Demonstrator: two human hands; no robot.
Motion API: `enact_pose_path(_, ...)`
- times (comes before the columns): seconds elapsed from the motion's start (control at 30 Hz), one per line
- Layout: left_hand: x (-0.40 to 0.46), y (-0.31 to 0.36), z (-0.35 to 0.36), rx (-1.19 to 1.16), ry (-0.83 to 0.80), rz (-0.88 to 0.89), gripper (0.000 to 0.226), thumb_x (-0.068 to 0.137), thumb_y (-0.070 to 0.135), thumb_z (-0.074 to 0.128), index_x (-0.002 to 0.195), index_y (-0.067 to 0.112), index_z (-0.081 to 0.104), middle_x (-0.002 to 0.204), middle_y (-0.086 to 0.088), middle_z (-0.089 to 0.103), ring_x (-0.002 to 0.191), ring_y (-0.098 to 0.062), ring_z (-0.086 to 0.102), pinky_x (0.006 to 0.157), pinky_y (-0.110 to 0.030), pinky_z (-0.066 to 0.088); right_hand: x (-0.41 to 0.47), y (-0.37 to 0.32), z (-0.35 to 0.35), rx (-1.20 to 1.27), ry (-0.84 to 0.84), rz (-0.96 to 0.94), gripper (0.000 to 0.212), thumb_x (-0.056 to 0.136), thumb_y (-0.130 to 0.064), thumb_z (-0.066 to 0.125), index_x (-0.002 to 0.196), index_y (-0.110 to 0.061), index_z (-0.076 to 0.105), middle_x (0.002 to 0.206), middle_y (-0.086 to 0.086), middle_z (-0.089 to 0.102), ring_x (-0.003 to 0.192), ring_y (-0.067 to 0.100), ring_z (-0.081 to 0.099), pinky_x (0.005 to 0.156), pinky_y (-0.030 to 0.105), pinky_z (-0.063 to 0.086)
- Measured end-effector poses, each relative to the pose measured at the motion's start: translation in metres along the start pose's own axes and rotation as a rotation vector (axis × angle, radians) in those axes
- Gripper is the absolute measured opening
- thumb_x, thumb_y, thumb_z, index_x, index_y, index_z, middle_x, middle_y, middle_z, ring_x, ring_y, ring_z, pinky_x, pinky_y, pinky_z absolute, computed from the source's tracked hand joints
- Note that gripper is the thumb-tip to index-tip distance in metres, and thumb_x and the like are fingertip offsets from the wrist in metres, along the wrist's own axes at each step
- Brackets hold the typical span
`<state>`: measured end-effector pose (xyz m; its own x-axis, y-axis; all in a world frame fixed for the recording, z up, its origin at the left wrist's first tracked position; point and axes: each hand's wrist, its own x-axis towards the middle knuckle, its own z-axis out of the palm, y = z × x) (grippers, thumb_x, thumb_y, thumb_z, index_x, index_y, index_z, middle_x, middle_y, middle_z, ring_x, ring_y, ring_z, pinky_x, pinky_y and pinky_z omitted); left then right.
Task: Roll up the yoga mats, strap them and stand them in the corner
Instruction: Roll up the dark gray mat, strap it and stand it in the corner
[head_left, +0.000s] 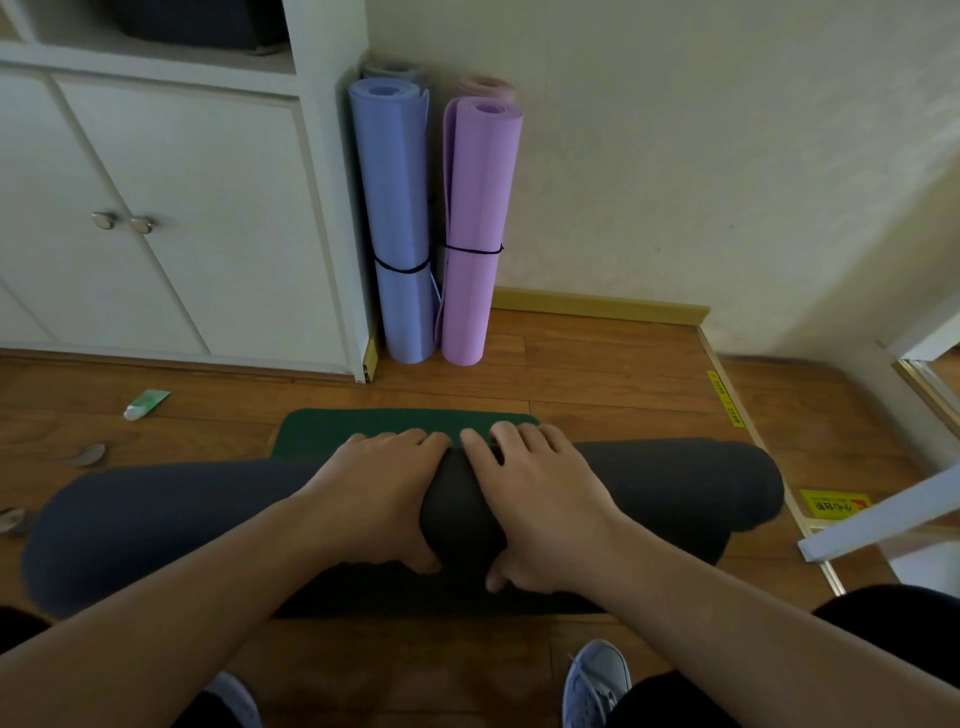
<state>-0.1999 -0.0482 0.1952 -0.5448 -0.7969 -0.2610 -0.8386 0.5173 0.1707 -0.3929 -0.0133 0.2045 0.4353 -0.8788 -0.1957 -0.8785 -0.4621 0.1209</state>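
Observation:
A dark grey yoga mat roll (675, 483) lies crosswise on the wooden floor in front of me. Its unrolled green end (363, 422) lies flat just beyond it. My left hand (379, 488) and my right hand (540, 493) grip the middle of the roll side by side, fingers draped over the top and thumbs tucked on the near side. In the corner stand a blue rolled mat (400, 208) and a purple rolled mat (475, 223), each bound by a thin black strap. Behind them show the tops of a grey-blue roll (395, 70) and a pink roll (485, 85).
A white cabinet (182, 208) fills the left wall beside the corner. On the floor to the left lie a green tube (145, 405) and a small grey object (88, 454). A yellow sticker (831, 504) and a white bar (883, 514) are at right. My shoe (597, 680) is below.

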Motion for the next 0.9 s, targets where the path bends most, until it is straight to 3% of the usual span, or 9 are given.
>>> enact_pose_path(0.2, -0.004, -0.001, 0.0, -0.027, 0.005, -0.017, 0.107, 0.061, 0.074, 0.083, 0.149, 0.04, 0.031, 0.142, 0.017, 0.048, 0.129, -0.01, 0.048, 0.116, -0.041, 0.039, 0.007, 0.008, 0.0, 0.067, 0.02, -0.017, 0.108, 0.069, -0.061, 0.088, 0.152, -0.023, 0.031, 0.143, 0.006, 0.048, 0.129, 0.03, 0.049, 0.108, 0.05, 0.045)
enact_pose_path(0.3, -0.007, -0.004, 0.004, 0.098, 0.024, -0.031, 0.129, 0.058, 0.079, 0.083, 0.159, 0.034, 0.015, 0.155, 0.011, 0.035, 0.143, -0.017, 0.038, 0.122, -0.045, 0.033, 0.01, 0.013, -0.004, 0.095, -0.026, 0.019, 0.109, 0.066, -0.067, 0.088, 0.151, -0.024, 0.034, 0.141, 0.002, 0.051, 0.128, 0.026, 0.052, 0.107, 0.048, 0.047)
enact_pose_path(0.37, -0.005, -0.002, 0.007, 0.154, 0.03, -0.044, 0.129, 0.059, 0.076, 0.084, 0.159, 0.031, 0.016, 0.154, 0.007, 0.038, 0.142, -0.019, 0.039, 0.122, -0.045, 0.034, 0.011, 0.016, -0.005, 0.126, -0.052, 0.041, 0.11, 0.064, -0.07, 0.088, 0.15, -0.026, 0.036, 0.14, 0.0, 0.054, 0.126, 0.023, 0.053, 0.107, 0.047, 0.048)
enact_pose_path(0.47, -0.002, 0.0, 0.006, 0.153, 0.035, -0.038, 0.114, 0.064, 0.072, 0.084, 0.153, 0.031, 0.027, 0.146, 0.008, 0.046, 0.134, -0.018, 0.047, 0.117, -0.044, 0.039, 0.009, 0.015, -0.001, 0.124, -0.044, 0.013, 0.114, 0.066, -0.068, 0.087, 0.155, -0.024, 0.03, 0.145, 0.003, 0.05, 0.133, 0.026, 0.049, 0.115, 0.048, 0.041)
enact_pose_path(0.57, -0.002, -0.003, 0.002, 0.081, 0.034, -0.044, 0.106, 0.06, 0.075, 0.083, 0.146, 0.036, 0.035, 0.136, 0.014, 0.052, 0.125, -0.013, 0.052, 0.112, -0.043, 0.043, 0.003, 0.007, -0.001, 0.056, -0.001, 0.001, 0.134, 0.065, -0.066, 0.089, 0.162, -0.021, 0.008, 0.158, 0.01, 0.032, 0.146, 0.033, 0.033, 0.124, 0.052, 0.029)
enact_pose_path(0.63, -0.002, -0.004, -0.001, 0.032, 0.029, -0.05, 0.102, 0.058, 0.077, 0.083, 0.142, 0.039, 0.039, 0.131, 0.017, 0.054, 0.12, -0.011, 0.054, 0.11, -0.043, 0.044, 0.003, 0.004, -0.001, 0.013, -0.002, -0.003, 0.141, 0.062, -0.067, 0.091, 0.163, -0.02, 0.003, 0.16, 0.011, 0.029, 0.147, 0.035, 0.031, 0.125, 0.053, 0.028)
enact_pose_path(0.8, -0.004, -0.002, -0.004, 0.015, 0.034, -0.04, 0.103, 0.059, 0.079, 0.08, 0.143, 0.039, 0.036, 0.136, 0.016, 0.052, 0.125, -0.011, 0.051, 0.113, -0.042, 0.042, 0.006, 0.01, -0.002, 0.067, 0.023, -0.016, 0.117, 0.069, -0.062, 0.089, 0.157, -0.022, 0.023, 0.153, 0.006, 0.04, 0.139, 0.03, 0.043, 0.116, 0.051, 0.038)
enact_pose_path(0.9, -0.009, -0.002, 0.0, 0.095, 0.059, -0.017, 0.124, 0.062, 0.076, 0.082, 0.159, 0.032, 0.018, 0.155, 0.009, 0.035, 0.142, -0.016, 0.037, 0.122, -0.043, 0.033, 0.006, 0.011, -0.004, 0.074, 0.039, -0.013, 0.111, 0.07, -0.062, 0.087, 0.155, -0.022, 0.028, 0.149, 0.004, 0.046, 0.135, 0.028, 0.046, 0.113, 0.05, 0.042)
